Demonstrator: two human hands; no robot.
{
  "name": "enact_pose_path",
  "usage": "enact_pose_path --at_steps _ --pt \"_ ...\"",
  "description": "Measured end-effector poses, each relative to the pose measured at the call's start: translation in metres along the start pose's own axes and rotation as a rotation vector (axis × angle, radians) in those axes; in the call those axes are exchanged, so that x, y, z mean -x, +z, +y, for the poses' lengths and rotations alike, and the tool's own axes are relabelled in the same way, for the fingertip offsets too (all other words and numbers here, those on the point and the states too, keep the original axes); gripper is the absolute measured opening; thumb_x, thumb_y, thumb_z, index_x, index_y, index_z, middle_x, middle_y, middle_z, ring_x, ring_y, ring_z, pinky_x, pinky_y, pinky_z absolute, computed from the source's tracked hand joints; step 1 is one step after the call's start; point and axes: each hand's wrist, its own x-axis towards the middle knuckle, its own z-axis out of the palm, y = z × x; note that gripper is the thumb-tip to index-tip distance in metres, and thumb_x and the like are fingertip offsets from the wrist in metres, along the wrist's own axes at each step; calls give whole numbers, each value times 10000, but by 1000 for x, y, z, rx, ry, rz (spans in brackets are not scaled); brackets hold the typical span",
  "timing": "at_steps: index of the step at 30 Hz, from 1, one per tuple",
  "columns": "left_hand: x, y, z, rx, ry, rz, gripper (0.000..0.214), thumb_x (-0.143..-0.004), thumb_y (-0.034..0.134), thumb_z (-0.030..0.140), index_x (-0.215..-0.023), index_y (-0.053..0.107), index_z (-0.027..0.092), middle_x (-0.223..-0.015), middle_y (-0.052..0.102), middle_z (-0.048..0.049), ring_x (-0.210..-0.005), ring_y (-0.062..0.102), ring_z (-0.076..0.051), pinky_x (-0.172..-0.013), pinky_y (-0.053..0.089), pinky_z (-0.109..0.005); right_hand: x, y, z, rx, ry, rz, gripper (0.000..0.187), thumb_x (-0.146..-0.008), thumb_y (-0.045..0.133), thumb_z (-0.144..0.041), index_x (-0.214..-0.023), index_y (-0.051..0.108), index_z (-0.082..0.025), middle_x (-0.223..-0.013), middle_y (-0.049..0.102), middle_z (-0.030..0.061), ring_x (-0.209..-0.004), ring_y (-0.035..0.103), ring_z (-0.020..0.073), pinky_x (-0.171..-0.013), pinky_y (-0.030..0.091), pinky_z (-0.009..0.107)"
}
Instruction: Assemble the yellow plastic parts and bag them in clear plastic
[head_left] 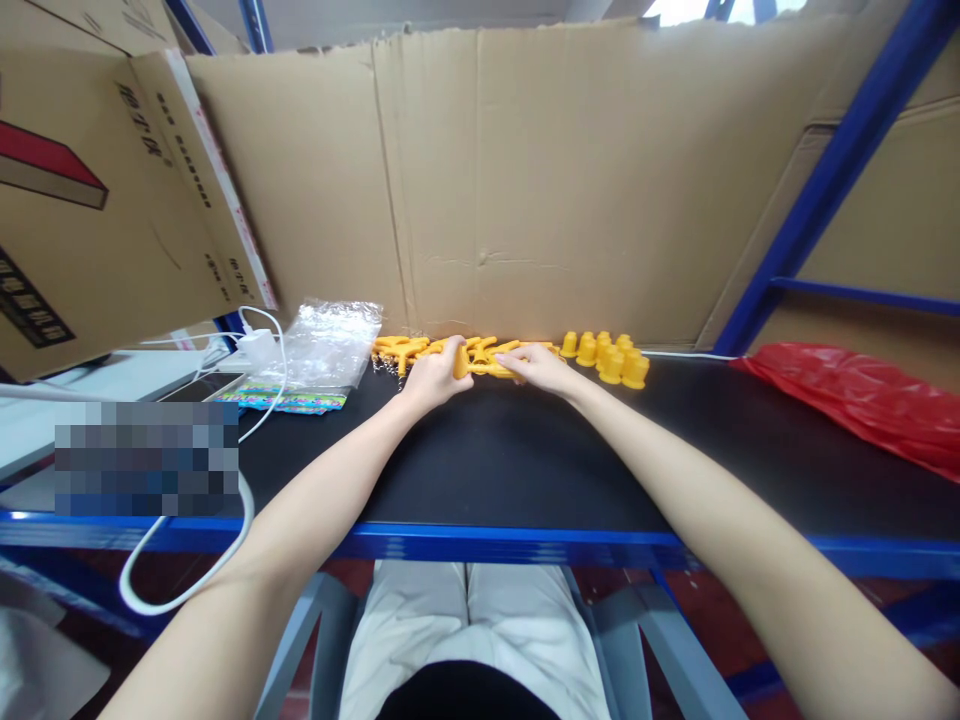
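A pile of yellow plastic pieces lies at the back of the black tabletop, against a cardboard wall. My left hand is closed around one yellow piece at the pile's middle. My right hand rests on the pile's right part, fingers curled over a yellow piece. A cluster of several small yellow caps stands upright just right of my right hand.
A clear plastic bag with a colourful strip lies left of the pile. A white charger and cable trail off the left edge. A red plastic bag lies at right. Blue shelf posts frame the bench.
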Motion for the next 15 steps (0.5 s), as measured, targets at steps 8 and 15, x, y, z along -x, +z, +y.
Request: enact_pose_path --at_steps 8,15 --pt "-1 -2 -8 -53 -44 -56 575 -729 578 323 -1254 411 158 -873 675 -89 -804 654 -247 -717 471 -313 -3 8 18 163 -134 76 452 -719 685 -382 -1115 627 -174 -1117 645 97 -1008 604 235 -882 458 378" --pt "-2 0 -12 -82 -37 -74 569 -743 567 333 -1263 403 168 -866 675 -84 -808 655 -249 -707 467 -306 -4 12 24 340 -214 63 412 -786 626 -321 -1157 603 -142 -1164 626 129 -1083 582 260 -945 437 416"
